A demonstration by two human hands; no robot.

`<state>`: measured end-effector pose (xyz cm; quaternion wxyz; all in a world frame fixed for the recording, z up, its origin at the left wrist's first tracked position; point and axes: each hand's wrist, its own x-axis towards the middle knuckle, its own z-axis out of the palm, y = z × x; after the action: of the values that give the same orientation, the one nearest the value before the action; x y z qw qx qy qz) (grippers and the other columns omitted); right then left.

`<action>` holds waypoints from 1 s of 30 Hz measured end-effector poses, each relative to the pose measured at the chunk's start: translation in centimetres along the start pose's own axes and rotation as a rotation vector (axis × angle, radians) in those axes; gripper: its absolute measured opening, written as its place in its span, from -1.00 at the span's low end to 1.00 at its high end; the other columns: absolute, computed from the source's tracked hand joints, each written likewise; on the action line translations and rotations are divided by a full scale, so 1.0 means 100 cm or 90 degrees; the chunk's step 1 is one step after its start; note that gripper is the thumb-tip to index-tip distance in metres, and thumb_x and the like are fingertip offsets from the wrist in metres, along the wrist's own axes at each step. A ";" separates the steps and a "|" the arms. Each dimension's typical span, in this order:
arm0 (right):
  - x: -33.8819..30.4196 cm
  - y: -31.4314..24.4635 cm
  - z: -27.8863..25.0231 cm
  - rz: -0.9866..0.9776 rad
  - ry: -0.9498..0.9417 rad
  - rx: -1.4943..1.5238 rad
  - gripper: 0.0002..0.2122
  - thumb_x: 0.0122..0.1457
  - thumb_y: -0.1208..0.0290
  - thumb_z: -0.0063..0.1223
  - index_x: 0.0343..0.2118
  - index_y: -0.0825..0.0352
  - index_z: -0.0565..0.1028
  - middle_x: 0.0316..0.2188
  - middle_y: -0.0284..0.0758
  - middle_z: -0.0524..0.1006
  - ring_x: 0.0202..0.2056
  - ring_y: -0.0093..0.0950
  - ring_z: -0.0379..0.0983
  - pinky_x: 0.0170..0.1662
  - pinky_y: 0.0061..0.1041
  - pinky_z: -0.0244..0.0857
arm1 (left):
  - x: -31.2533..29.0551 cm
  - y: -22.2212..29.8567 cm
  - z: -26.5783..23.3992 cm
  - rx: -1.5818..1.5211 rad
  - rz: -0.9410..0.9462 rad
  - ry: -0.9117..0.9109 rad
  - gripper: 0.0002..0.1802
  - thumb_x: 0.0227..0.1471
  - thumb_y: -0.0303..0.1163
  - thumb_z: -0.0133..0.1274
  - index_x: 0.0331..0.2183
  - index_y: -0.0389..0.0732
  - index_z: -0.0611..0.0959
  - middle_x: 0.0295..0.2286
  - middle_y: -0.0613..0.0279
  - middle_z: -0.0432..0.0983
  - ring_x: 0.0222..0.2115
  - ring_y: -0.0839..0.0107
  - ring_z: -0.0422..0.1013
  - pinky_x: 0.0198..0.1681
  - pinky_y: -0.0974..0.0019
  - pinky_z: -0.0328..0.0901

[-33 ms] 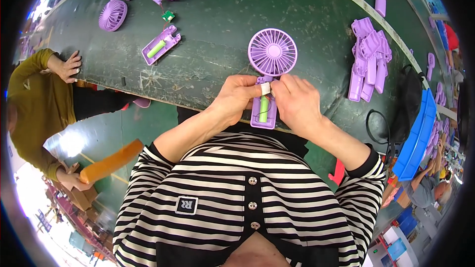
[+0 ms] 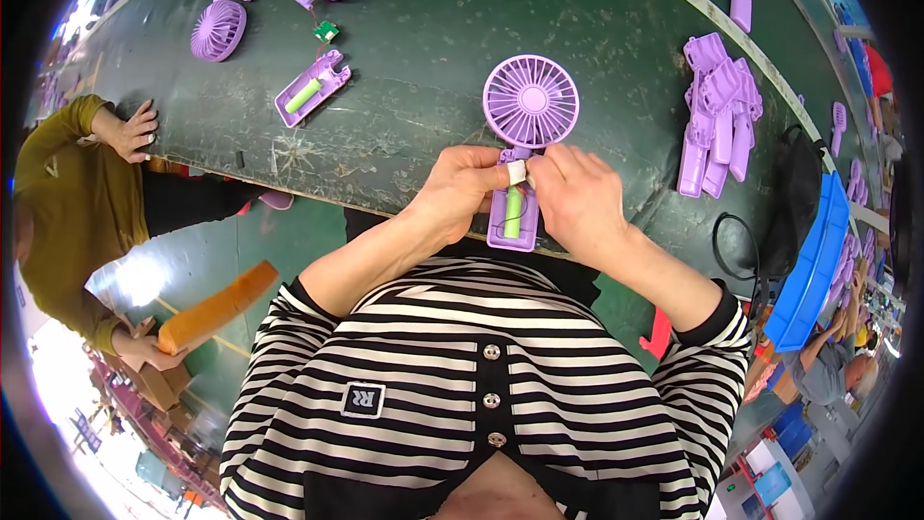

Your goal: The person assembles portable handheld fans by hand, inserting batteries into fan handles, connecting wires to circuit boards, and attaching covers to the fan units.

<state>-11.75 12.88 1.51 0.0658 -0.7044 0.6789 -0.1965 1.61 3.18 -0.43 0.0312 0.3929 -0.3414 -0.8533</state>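
Observation:
A purple handheld fan (image 2: 531, 101) lies in front of me at the table's near edge, its round grille pointing away. Its handle shell (image 2: 499, 237) is uncovered and shows a green cylindrical battery (image 2: 513, 216) with thin wires beside it. My left hand (image 2: 457, 190) grips the upper handle from the left, and a white wrap (image 2: 517, 172) is on its thumb. From the other side, my right hand (image 2: 583, 196) pinches close to the joint between grille and handle. Whatever lies between the right fingertips is hidden.
On the green table (image 2: 414, 48), a pile of purple handle shells (image 2: 717, 120) lies right. Opened fan parts with a battery (image 2: 304, 96) and a circuit board (image 2: 326, 32) lie left. A co-worker (image 2: 72, 221) at left holds an orange-brown bar (image 2: 219, 308). A blue bin (image 2: 807, 265) stands right.
The co-worker's orange-brown bar has tilted up slightly. My hands and the fan stay practically where they were.

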 end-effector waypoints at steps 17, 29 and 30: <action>0.001 0.007 -0.008 0.024 -0.032 0.125 -0.86 -0.19 0.62 -0.02 -0.48 0.35 0.37 -0.54 -0.26 0.34 -0.49 -0.25 0.34 -0.47 -0.33 0.24 | 0.010 0.006 -0.009 0.008 -0.045 -0.089 -0.72 -0.04 -0.37 0.01 -0.27 -0.35 0.51 -0.40 0.17 0.48 -0.43 0.41 0.44 -0.37 0.32 0.37; -0.024 0.013 0.010 0.235 0.156 0.493 -0.69 -0.03 0.69 -0.14 -0.15 0.44 0.35 -0.20 -0.20 0.40 -0.18 -0.38 0.38 -0.12 -0.50 0.25 | 0.006 0.007 -0.004 0.125 0.175 -0.037 -0.76 -0.02 -0.59 -0.07 -0.23 -0.39 0.48 -0.36 0.22 0.48 -0.36 0.55 0.38 -0.27 0.43 0.29; -0.025 0.008 0.013 0.239 0.152 0.539 -0.66 0.00 0.68 -0.17 -0.10 0.46 0.31 -0.15 -0.20 0.39 -0.13 -0.39 0.37 -0.07 -0.47 0.23 | 0.005 0.007 -0.004 0.108 0.170 -0.040 -0.75 -0.02 -0.59 -0.08 -0.22 -0.39 0.48 -0.35 0.21 0.48 -0.35 0.53 0.38 -0.25 0.42 0.29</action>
<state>-12.02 15.07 -0.47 0.3029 -0.4535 0.6571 -0.5203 1.44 2.25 -0.49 0.1005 0.3184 -0.4620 -0.8216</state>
